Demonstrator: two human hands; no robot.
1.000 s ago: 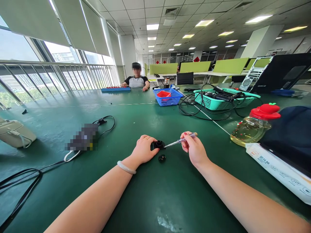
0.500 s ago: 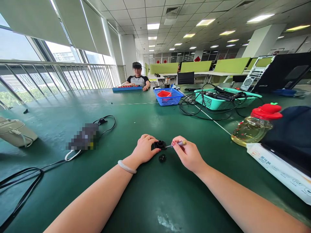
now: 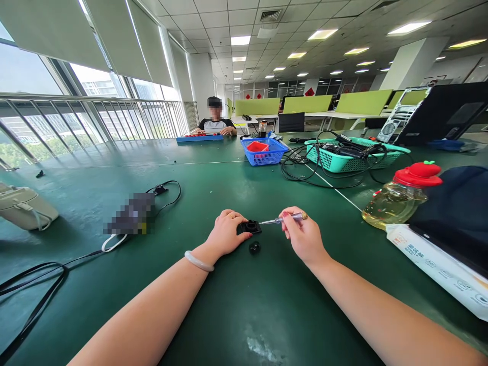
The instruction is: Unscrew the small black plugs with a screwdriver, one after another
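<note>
My left hand (image 3: 229,231) rests on the green tabletop (image 3: 244,300), thumb and fingers closed round the left side of a small flat black part (image 3: 250,226) with a raised round centre. A screwdriver (image 3: 290,218) with a clear handle lies nearly level in my right hand (image 3: 303,236), pinched between thumb and fingers. Its metal tip points left, close to the black part's right edge; whether they touch I cannot tell. Just below, a small round black piece (image 3: 254,247) sits loose on the table.
Right of me stand a red-lidded bottle (image 3: 396,198) and a white packet (image 3: 438,269). Ahead are a blue basket (image 3: 265,157), a green basket (image 3: 335,163) with cables, and a person (image 3: 216,124) at a blue tray (image 3: 200,139). A dark device (image 3: 131,214) with cables lies left.
My right hand has shifted right with the screwdriver, so more of its shaft shows beyond the fingers. My left hand and the black part have hardly moved. The person opposite has drawn one hand back.
</note>
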